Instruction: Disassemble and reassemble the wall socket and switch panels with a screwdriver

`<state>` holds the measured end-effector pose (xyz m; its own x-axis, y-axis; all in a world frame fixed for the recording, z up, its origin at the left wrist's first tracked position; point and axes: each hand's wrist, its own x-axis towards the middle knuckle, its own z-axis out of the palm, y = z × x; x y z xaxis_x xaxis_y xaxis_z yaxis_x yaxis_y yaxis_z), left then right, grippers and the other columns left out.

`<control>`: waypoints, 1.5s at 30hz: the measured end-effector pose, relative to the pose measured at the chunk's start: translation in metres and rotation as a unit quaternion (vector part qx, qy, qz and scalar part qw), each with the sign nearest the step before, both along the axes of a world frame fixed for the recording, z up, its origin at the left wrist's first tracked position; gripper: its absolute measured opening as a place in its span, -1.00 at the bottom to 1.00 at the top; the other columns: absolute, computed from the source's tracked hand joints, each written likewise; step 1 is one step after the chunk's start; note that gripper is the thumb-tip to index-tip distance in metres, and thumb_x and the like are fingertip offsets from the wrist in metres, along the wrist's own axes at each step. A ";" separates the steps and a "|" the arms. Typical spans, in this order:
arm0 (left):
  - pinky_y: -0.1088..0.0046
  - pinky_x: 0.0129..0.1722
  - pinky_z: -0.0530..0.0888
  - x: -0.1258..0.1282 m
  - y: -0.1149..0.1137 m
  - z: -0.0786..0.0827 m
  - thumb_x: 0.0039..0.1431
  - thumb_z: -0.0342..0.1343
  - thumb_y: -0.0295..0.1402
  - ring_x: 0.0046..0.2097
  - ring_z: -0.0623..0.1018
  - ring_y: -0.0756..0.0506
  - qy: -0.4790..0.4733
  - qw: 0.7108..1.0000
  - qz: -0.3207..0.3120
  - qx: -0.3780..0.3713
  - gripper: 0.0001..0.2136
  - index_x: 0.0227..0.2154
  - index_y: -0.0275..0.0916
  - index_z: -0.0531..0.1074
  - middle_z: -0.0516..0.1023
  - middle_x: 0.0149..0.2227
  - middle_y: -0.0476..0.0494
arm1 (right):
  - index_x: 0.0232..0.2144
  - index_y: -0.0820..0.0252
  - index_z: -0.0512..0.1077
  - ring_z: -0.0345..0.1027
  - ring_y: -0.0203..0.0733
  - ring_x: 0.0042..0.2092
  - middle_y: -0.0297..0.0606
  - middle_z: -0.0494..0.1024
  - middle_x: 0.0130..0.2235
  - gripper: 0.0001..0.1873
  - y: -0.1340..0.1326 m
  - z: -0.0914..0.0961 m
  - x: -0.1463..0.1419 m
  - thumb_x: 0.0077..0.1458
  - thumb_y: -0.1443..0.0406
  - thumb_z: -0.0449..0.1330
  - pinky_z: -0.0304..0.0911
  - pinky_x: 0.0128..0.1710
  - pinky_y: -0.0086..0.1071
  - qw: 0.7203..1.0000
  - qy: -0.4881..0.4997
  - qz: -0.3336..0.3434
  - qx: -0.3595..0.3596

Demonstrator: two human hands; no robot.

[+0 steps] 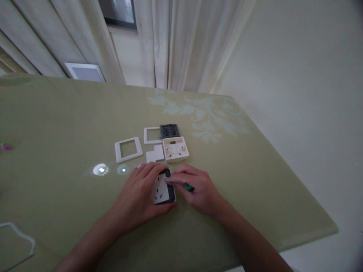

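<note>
My left hand (144, 190) is wrapped round a wall socket (161, 190), which has a white slotted face and a dark surround. In my right hand (200, 187) is a slim metal tool with a green handle (187, 187), likely a screwdriver. Its tip meets the upper right part of the socket's face. Just beyond my hands stands an open white back box (175, 150). Beside the box lie small white plates (155, 153), and behind it a dark socket back (169, 130) rests partly over a white frame (149, 136).
Left of these parts lies another white frame (119, 151). A pale bent cord or wire (30, 240) is at the lower left, and a small pink and green item (5, 146) at the far left edge. The glossy table (255, 196) ends near a wall and curtains (187, 45).
</note>
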<state>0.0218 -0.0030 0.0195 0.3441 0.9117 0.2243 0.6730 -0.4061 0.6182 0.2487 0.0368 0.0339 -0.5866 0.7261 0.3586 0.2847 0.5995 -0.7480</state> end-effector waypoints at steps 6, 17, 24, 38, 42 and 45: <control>0.07 0.00 0.43 0.002 0.001 0.001 0.08 0.44 -0.22 0.03 0.53 -0.37 -0.008 1.000 0.014 0.006 -0.41 0.14 -0.04 0.36 0.55 0.06 -0.21 | -0.01 0.09 0.65 0.58 -0.17 -0.12 -0.16 0.67 -0.07 -0.72 -0.002 -0.005 0.004 0.32 0.43 0.24 0.47 -0.13 -0.36 0.995 -0.074 0.044 0.059; 0.02 0.05 0.42 0.000 0.003 -0.005 0.02 0.45 -0.25 0.06 0.53 -0.40 0.014 1.000 0.013 0.002 -0.34 0.18 -0.06 0.33 0.54 0.09 -0.22 | -0.24 0.11 0.65 0.52 -0.20 -0.21 -0.24 0.62 -0.20 -0.91 -0.005 -0.006 -0.006 0.30 0.33 0.31 0.42 -0.16 -0.37 0.998 -0.049 -0.013 -0.023; 0.01 0.04 0.43 0.000 0.002 -0.007 0.05 0.46 -0.15 0.06 0.53 -0.43 0.015 1.000 0.019 0.015 -0.40 0.13 -0.09 0.40 0.55 0.10 -0.26 | -0.28 0.12 0.62 0.50 -0.17 -0.21 -0.29 0.58 -0.26 -0.96 -0.001 -0.001 -0.008 0.21 0.36 0.40 0.39 -0.13 -0.32 0.992 -0.047 -0.045 -0.106; 0.00 0.10 0.42 -0.003 0.006 -0.009 0.06 0.43 -0.25 0.09 0.55 -0.41 0.012 1.000 0.006 -0.012 -0.36 0.19 -0.08 0.34 0.55 0.11 -0.23 | -0.18 0.16 0.57 0.50 -0.17 -0.19 -0.23 0.58 -0.20 -0.94 -0.002 -0.012 -0.008 0.29 0.32 0.32 0.39 -0.13 -0.34 0.996 -0.079 -0.029 -0.020; -0.01 0.10 0.44 -0.001 0.005 -0.007 0.09 0.42 -0.23 0.09 0.55 -0.39 0.016 1.000 0.010 -0.013 -0.38 0.18 -0.08 0.33 0.55 0.10 -0.24 | -0.16 0.18 0.56 0.51 -0.17 -0.17 -0.21 0.60 -0.15 -0.94 0.002 -0.010 -0.003 0.35 0.30 0.30 0.40 -0.12 -0.35 0.994 -0.108 0.004 0.013; 0.00 0.12 0.44 0.000 0.004 -0.006 0.11 0.40 -0.25 0.10 0.55 -0.38 0.017 1.000 0.007 -0.006 -0.40 0.18 -0.09 0.33 0.55 0.11 -0.24 | -0.13 0.18 0.54 0.51 -0.16 -0.18 -0.19 0.60 -0.14 -0.93 0.003 -0.009 0.000 0.36 0.32 0.27 0.39 -0.19 -0.36 0.987 -0.143 0.018 0.070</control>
<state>0.0215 0.0008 0.0136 0.3391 0.9187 0.2024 0.6988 -0.3900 0.5997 0.2483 0.0393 0.0250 -0.7031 0.6577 0.2703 0.4482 0.7050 -0.5496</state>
